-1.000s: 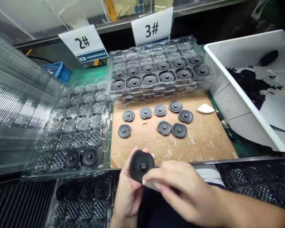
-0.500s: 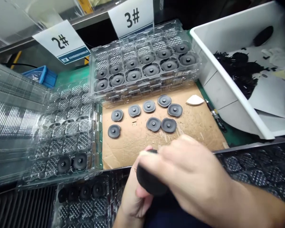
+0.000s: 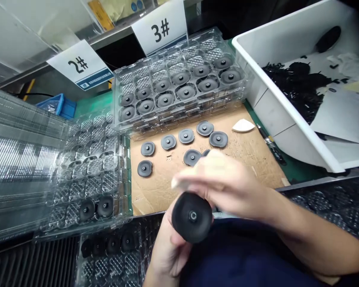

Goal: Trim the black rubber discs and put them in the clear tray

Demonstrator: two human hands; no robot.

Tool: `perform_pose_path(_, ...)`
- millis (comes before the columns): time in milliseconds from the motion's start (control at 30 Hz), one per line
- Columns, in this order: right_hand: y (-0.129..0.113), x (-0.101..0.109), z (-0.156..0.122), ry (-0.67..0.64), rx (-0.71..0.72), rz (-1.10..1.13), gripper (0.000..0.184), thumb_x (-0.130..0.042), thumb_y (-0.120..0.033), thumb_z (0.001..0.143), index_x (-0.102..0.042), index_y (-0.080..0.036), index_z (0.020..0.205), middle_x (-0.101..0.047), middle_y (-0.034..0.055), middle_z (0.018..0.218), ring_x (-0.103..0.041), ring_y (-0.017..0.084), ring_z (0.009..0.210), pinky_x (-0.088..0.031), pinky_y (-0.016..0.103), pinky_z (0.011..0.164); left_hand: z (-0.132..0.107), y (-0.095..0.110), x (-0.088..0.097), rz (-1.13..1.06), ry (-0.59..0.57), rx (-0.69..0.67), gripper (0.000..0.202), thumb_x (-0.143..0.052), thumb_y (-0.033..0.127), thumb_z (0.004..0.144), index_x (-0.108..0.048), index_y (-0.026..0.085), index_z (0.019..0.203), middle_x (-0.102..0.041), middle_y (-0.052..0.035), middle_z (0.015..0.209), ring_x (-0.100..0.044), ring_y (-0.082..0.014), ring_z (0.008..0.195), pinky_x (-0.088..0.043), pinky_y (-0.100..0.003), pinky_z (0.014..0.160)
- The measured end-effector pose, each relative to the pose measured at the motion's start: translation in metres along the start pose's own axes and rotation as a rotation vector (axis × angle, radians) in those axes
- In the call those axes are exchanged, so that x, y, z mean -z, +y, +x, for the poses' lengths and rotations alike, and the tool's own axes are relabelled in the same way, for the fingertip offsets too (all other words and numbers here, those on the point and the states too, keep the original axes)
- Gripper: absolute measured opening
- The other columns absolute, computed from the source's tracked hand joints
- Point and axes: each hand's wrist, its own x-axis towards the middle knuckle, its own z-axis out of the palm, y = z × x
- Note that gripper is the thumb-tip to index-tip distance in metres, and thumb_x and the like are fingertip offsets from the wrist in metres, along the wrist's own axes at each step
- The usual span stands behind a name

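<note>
My left hand [image 3: 170,247] grips a round, dished black disc [image 3: 187,227] by its edge, low in front of me, its face with a small metal centre turned towards me. Just above the disc, my right hand [image 3: 227,183] is smeared by motion; whether its fingers hold anything cannot be made out. Beyond both hands, several similar grey discs [image 3: 186,136] lie on a cardboard sheet [image 3: 164,183]. One of them is partly covered by my right hand.
Clear plastic trays [image 3: 179,101] holding discs are stacked behind the cardboard, with another tray [image 3: 92,183] at left. A white bin [image 3: 287,107] with black pieces stands right. Near it lie a white wedge [image 3: 243,125] and a pen-like tool [image 3: 272,146]. Number cards [image 3: 80,65] stand behind.
My right hand has moved up and off the disc's face, uncovering it. My left hand still holds the disc in about the same place. The view has shifted slightly.
</note>
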Motion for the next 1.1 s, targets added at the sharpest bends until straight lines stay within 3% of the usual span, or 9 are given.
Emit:
perform_pose_path(100,0.027,-0.011,-0.022,0.128,-0.385,-0.057,0.022,-0.048,-0.024,0.090,-0.063,-0.019,0.105,-0.068,0.0040,0.098,-0.061,0.016,0.086,-0.045,0.029,0.077,-0.001,0.007,0.002,-0.124,-0.048,0.005,0.068,-0.078,0.051,0.050,-0.062,0.032,0.113,-0.056,-0.0055,0.131,-0.053,-0.0348,0.117,-0.045,-0.045,0.097)
perform_pose_path(167,0.040,-0.031,-0.049,0.014,-0.539,-0.008,0.027,-0.044,-0.026,0.091,-0.062,-0.019,0.110,-0.067,0.0068,0.102,-0.061,0.018,0.090,-0.047,0.031,0.078,-0.001,0.008,0.006,-0.165,-0.048,-0.005,0.064,-0.077,0.049,0.053,-0.063,0.033,0.113,-0.051,-0.0044,0.136,-0.050,-0.0334,0.121,-0.044,-0.042,0.099)
perform_pose_path(300,0.050,-0.066,-0.094,-0.206,-0.604,0.090,0.026,-0.046,-0.027,0.089,-0.067,-0.020,0.104,-0.069,0.0053,0.083,-0.064,0.017,0.075,-0.049,0.028,0.068,0.003,0.005,0.016,-0.220,-0.034,-0.040,0.059,-0.074,0.047,0.058,-0.062,0.031,0.114,-0.051,-0.0039,0.137,-0.047,-0.0310,0.123,-0.040,-0.040,0.103)
perform_pose_path(433,0.035,-0.052,-0.075,-0.087,-0.635,0.088,0.027,-0.043,-0.026,0.091,-0.064,-0.019,0.107,-0.068,0.0072,0.101,-0.063,0.019,0.092,-0.049,0.031,0.078,0.007,0.003,0.018,-0.252,-0.031,-0.022,0.052,-0.074,0.042,0.063,-0.063,0.029,0.112,-0.060,-0.0037,0.127,-0.051,-0.0284,0.121,-0.040,-0.039,0.103)
perform_pose_path(567,-0.011,-0.029,-0.025,0.194,-0.386,0.064,0.026,-0.044,-0.023,0.091,-0.060,-0.019,0.110,-0.066,0.0062,0.105,-0.060,0.018,0.094,-0.047,0.031,0.080,0.006,-0.003,0.017,-0.200,0.021,-0.079,0.060,-0.077,0.044,0.059,-0.061,0.027,0.115,-0.062,-0.0060,0.123,-0.050,-0.0306,0.121,-0.040,-0.042,0.103)
perform_pose_path(667,-0.037,-0.034,-0.007,0.051,-0.139,0.046,0.025,-0.042,-0.015,0.090,-0.061,-0.011,0.105,-0.067,0.0086,0.093,-0.060,0.017,0.080,-0.047,0.031,0.075,0.003,-0.007,0.024,-0.177,0.063,-0.092,0.058,-0.077,0.039,0.063,-0.060,0.028,0.117,-0.063,-0.0041,0.121,-0.048,-0.0279,0.123,-0.039,-0.037,0.104)
perform_pose_path(767,-0.041,-0.046,-0.002,-0.218,-0.188,0.124,0.022,-0.043,-0.012,0.089,-0.063,-0.013,0.097,-0.067,0.0046,0.085,-0.059,0.014,0.074,-0.046,0.026,0.069,0.000,-0.009,0.031,-0.206,0.108,-0.133,0.056,-0.078,0.039,0.062,-0.061,0.029,0.115,-0.064,-0.0028,0.119,-0.053,-0.0267,0.118,-0.044,-0.035,0.100)
perform_pose_path(933,-0.040,-0.055,0.000,0.011,-0.054,-0.008,0.028,-0.037,-0.014,0.090,-0.060,-0.007,0.106,-0.066,0.0095,0.087,-0.058,0.018,0.078,-0.043,0.033,0.074,-0.007,-0.001,0.026,-0.213,0.102,-0.132,0.050,-0.080,0.033,0.060,-0.065,0.027,0.108,-0.069,-0.0016,0.109,-0.056,-0.0211,0.114,-0.046,-0.026,0.095)
perform_pose_path(1100,-0.047,-0.030,-0.019,-0.212,-0.187,0.071,0.021,-0.045,-0.010,0.088,-0.061,-0.015,0.101,-0.066,0.0011,0.084,-0.055,0.011,0.071,-0.040,0.023,0.067,-0.015,0.005,0.022,-0.281,0.025,-0.147,0.053,-0.085,0.031,0.049,-0.069,0.029,0.100,-0.070,0.0001,0.106,-0.064,-0.0183,0.099,-0.050,-0.024,0.088)
